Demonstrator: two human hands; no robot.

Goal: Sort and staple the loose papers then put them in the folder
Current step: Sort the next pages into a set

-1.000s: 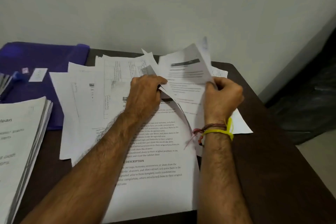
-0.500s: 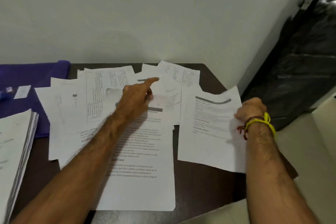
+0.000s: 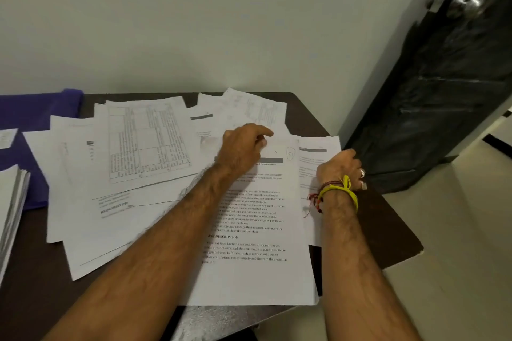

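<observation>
My right hand (image 3: 339,167) presses flat on a white printed sheet (image 3: 311,171) overhanging the dark wooden table (image 3: 388,227) edge, risking a slide off; my left hand (image 3: 243,147) hovers loosely curled, empty.

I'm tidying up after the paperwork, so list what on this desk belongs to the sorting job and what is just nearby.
Belongs to the job:
- loose white printed sheets spread over the dark brown table
- purple folder at the far left
- neat stack of white papers at the left edge
- left hand and right hand, both on sheets

Just nearby:
- black door
- its metal knob
</observation>
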